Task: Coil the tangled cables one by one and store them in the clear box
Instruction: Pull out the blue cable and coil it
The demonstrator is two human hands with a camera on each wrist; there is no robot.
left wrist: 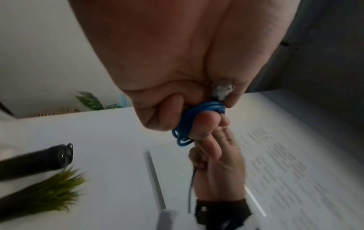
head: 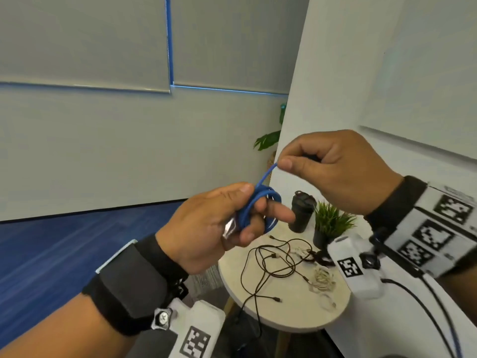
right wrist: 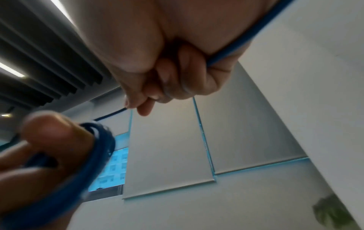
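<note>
The left hand (head: 206, 226) grips the coiled blue cable (head: 258, 208), thumb clamping the loops; the right hand (head: 335, 169) pinches its free strand above. Tangled black cables (head: 271, 264) lie on the round table (head: 291, 316) below.

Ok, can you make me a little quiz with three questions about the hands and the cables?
1. True or false: the thin blue cable is wound in loops around the fingers of the left hand.
2. Multiple choice: what does the right hand pinch? A) the small green potted plant B) the free end of the blue cable C) the black tumbler
3. Fill in: the tangled black cables lie on the round beige ____.

Key: 1 true; 2 B; 3 table.
</note>
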